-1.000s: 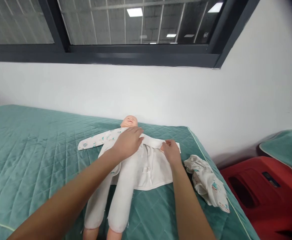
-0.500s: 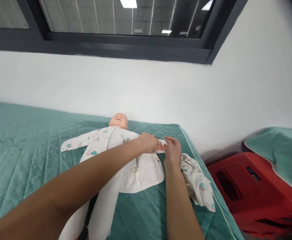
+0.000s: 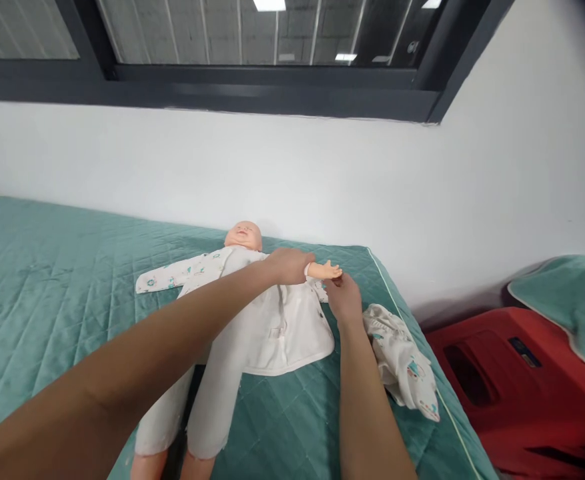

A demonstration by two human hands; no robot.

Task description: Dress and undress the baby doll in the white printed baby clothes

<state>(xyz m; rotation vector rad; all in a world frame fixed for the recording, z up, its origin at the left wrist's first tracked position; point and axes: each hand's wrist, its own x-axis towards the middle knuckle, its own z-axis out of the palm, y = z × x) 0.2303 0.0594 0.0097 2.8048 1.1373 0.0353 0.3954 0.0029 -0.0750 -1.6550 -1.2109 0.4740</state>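
Note:
A baby doll [image 3: 243,235] lies face up on the green quilted cover, its legs toward me. Under it is spread a white baby jacket [image 3: 292,340], with one printed sleeve [image 3: 159,277] stretched out at the left. My left hand [image 3: 289,265] is wrapped round the doll's forearm, and the doll's bare hand [image 3: 325,270] sticks out past my fist. Just below that small hand, my right hand [image 3: 345,301] is closed, its fingertips at the end of the jacket's other sleeve [image 3: 321,290]. My fingers partly hide what they pinch.
Crumpled printed baby clothing [image 3: 402,360] lies right of my right forearm, near the edge of the green quilted cover [image 3: 47,280]. Beyond that edge stands a red plastic object [image 3: 502,380] partly under green cloth [image 3: 567,300]. A white wall [image 3: 292,173] and dark-framed window are behind.
The doll's hand now shows beyond my left fist, raised above the sleeve. My left hand has risen slightly, and the doll's feet have come into sight as the view shifted.

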